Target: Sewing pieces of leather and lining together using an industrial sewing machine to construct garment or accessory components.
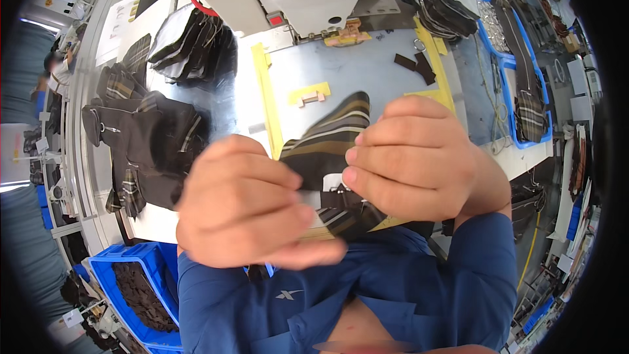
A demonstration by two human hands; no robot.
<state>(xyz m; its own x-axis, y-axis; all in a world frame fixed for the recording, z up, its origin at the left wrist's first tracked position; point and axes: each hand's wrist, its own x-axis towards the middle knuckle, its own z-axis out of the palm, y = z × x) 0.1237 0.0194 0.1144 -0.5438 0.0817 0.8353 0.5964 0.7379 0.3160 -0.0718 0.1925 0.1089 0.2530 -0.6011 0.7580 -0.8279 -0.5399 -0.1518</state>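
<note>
Handling the striped cloth (327,136), your right hand (414,159) pinches its edge and should hold it taut, while your left hand (241,204), too blurred to tell its grip, should steady it in front of the sewing machine (308,3).

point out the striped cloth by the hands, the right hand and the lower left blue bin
Striped cloth (325,145): head view, on its striped upper part
Right hand (419,160): head view, back of the hand
Blue bin (161,274): head view, its wall
</note>
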